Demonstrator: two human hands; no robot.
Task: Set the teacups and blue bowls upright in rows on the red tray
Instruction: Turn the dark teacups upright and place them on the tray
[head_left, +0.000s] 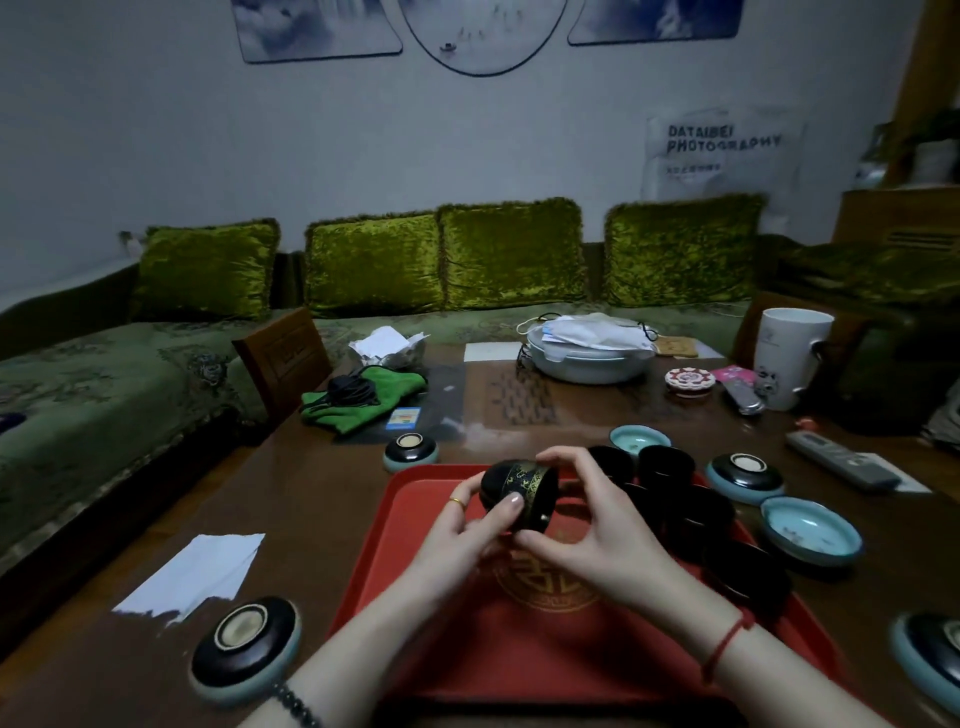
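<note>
A single wide-angle camera sits on the person's head, facing forward and tilted down over the desk. It is close: the left hand and right hand, holding a teacup above the red tray, fill the lower middle. The upper half reaches across to the sofa and the wall.

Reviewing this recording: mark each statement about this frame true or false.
1. The left hand and right hand both hold one black teacup above the red tray. True.
2. All blue bowls sit on the tray. False: they are on the table around it.
3. The bowl nearest the green cloth is upside down. True.
4. The tray holds nothing. False: other teacups stand along its right side.
</note>
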